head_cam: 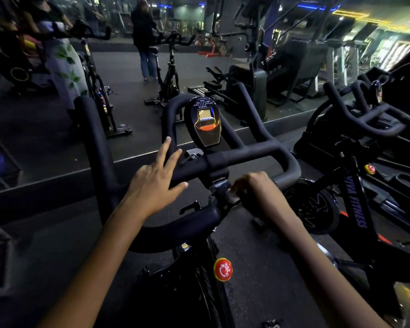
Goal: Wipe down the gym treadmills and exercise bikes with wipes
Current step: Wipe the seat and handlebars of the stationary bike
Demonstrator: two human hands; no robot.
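A black exercise bike fills the middle of the head view, with padded handlebars [251, 157] and a small lit console [205, 124] at their centre. My left hand [156, 178] lies over the left part of the crossbar with its fingers spread and straight. My right hand [253, 188] curls around the dark clamp and knob below the bar's centre; I cannot tell if a wipe sits under its fingers. A red resistance knob [223, 269] shows lower on the frame.
A second black bike [355, 209] stands close on the right. A wall mirror ahead reflects more bikes, a stepper [260, 74] and a standing person [143, 36]. Dark rubber floor lies all around.
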